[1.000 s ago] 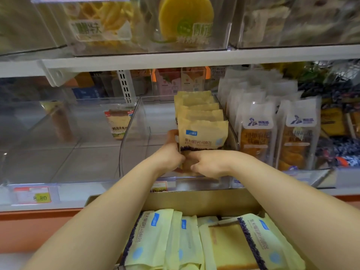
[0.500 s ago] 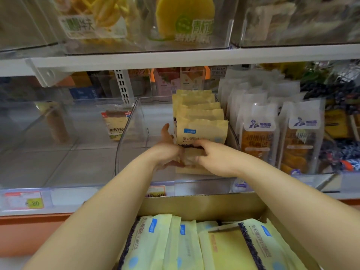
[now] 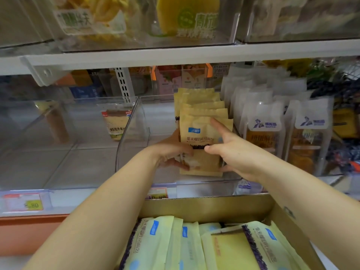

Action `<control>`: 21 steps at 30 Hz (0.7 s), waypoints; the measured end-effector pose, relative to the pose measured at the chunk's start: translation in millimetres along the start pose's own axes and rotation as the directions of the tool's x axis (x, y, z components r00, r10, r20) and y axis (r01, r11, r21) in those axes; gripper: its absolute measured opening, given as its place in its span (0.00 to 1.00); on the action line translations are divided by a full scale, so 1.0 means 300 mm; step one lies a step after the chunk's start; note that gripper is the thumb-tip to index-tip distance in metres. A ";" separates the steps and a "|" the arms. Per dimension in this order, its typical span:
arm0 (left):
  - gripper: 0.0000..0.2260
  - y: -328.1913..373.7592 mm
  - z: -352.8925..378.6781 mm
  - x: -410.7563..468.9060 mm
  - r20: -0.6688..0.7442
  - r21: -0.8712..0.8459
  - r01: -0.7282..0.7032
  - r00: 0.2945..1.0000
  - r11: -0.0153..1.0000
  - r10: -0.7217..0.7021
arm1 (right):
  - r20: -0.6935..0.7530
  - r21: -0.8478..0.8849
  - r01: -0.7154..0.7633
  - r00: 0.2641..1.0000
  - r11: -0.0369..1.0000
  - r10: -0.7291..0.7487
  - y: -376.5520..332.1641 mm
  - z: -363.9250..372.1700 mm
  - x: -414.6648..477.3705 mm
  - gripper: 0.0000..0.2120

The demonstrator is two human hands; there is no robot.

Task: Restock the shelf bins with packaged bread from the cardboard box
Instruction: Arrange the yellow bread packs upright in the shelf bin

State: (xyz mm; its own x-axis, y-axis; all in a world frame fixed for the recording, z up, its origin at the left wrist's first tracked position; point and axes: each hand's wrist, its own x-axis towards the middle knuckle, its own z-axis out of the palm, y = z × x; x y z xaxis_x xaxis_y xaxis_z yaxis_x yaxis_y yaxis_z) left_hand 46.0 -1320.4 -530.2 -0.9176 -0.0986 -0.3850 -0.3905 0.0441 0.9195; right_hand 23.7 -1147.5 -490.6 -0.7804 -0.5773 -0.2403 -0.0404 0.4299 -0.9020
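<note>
A row of yellow packaged bread (image 3: 198, 98) stands upright in the right part of a clear plastic shelf bin (image 3: 126, 133). My left hand (image 3: 171, 152) grips the left edge of the front bread pack (image 3: 202, 133), fingers behind and thumb in front. My right hand (image 3: 233, 151) holds its right side, thumb and straight index finger on the front, lower fingers curled at the bottom right edge. Below, the open cardboard box (image 3: 214, 207) holds several more pale yellow bread packs (image 3: 165, 240).
The bin to the right is full of white-topped bread bags (image 3: 265, 129). A clear bin on the left holds a single small pack (image 3: 116, 123). The upper shelf board (image 3: 175, 55) hangs overhead. Price tags (image 3: 25, 203) line the shelf's front edge.
Both hands have stayed on the front pack, which now stands more upright against the row. My right index finger has stretched up across its front.
</note>
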 end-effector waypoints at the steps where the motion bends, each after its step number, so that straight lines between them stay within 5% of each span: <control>1: 0.35 0.001 -0.007 -0.006 -0.001 -0.003 0.005 1.000 1.000 -0.005 | -0.007 -0.028 0.000 1.000 1.000 -0.001 -0.002 0.003 0.000 0.35; 6: 0.42 0.000 -0.022 -0.053 -0.110 -0.011 0.005 0.994 1.000 -0.007 | 0.005 -0.060 0.015 1.000 0.998 -0.015 0.001 0.001 -0.016 0.35; 10: 0.38 0.006 0.017 -0.145 -0.254 0.271 -0.038 0.961 0.962 0.110 | 0.042 -0.108 0.044 0.998 0.993 -0.039 0.009 -0.005 -0.071 0.34; 13: 0.31 0.003 0.073 -0.265 -0.336 0.483 -0.155 0.876 0.862 0.346 | 0.073 -0.229 0.161 0.986 0.960 -0.148 0.009 -0.011 -0.156 0.32; 17: 0.22 -0.065 0.141 -0.469 -0.288 0.679 -0.285 0.744 0.676 0.603 | 0.093 -0.358 0.287 0.958 0.888 -0.272 0.035 -0.004 -0.311 0.21; 21: 0.15 -0.171 0.172 -0.603 -0.206 0.724 -0.250 0.811 0.643 0.547 | 0.175 -0.494 0.293 0.956 0.818 -0.237 0.119 0.017 -0.432 0.16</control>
State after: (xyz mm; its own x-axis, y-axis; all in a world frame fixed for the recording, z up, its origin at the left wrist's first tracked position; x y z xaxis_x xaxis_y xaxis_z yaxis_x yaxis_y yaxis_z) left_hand 228.3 -1253.5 -511.8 -0.9430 -0.2608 0.2069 -0.0755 0.7728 0.6301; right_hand 126.5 -1061.0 -493.4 -0.6274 -0.7747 -0.0786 -0.5702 0.5258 -0.6312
